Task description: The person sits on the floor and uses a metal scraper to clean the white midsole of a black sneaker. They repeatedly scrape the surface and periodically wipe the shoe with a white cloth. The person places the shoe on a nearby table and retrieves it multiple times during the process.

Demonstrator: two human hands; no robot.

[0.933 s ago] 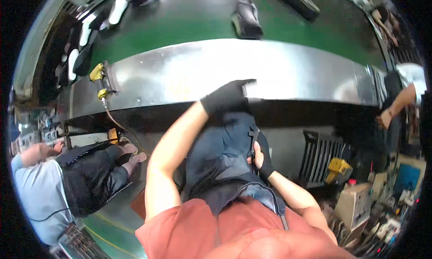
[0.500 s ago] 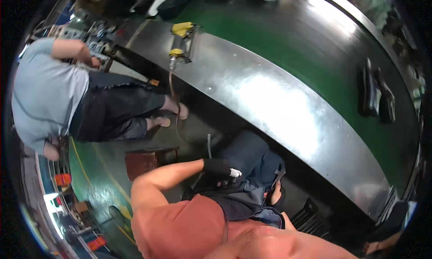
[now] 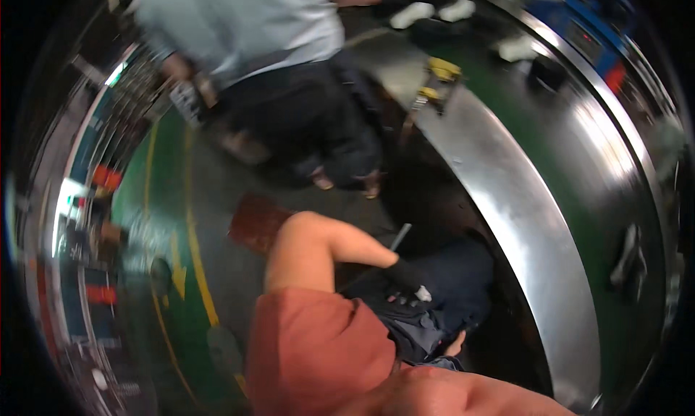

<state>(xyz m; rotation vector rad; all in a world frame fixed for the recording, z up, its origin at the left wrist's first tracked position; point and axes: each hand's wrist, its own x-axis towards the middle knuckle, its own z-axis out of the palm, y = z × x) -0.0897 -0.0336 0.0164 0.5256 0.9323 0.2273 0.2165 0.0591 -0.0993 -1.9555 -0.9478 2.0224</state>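
My left hand, in a black glove with bare fingertips and a white patch near the thumb side, lies low over my lap. Dark cloth is bunched beneath it, next to my dark-blue trouser leg. Motion smears the fingers, so their grip is unclear. My right hand is close by, at the edge of the dark cloth. Only a small part of it shows; my forearm and the dark cloth hide the rest.
A metal-edged workbench with a green top curves along my right. On it lies a yellow and black air nailer. Ahead stands a co-worker in a grey shirt. A reddish-brown stool is at my left. Shoes lie on the bench.
My view has swung left, so the co-worker now appears nearer the middle and the air nailer farther right. Both hands stay over my lap.
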